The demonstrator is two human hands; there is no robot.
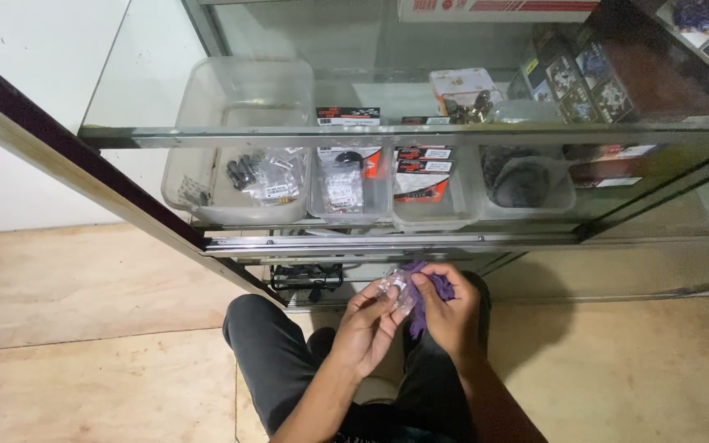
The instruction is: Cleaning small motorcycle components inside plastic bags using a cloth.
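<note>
My left hand [365,326] pinches a small clear plastic bag [395,285] with tiny parts inside. My right hand [451,312] grips a purple cloth [430,289] and presses it against that bag. Both hands meet just above my knees, low in front of a glass display cabinet [420,135]. The cloth hangs partly below my right palm and is partly hidden by the fingers.
On the cabinet shelf stand clear plastic bins: a large one [235,176] with small black parts at left, narrower bins [350,184] of packaged parts in the middle, a bin with a dark item [527,182] at right. Boxes [617,74] fill the upper right. Plywood floor [92,328] lies all around.
</note>
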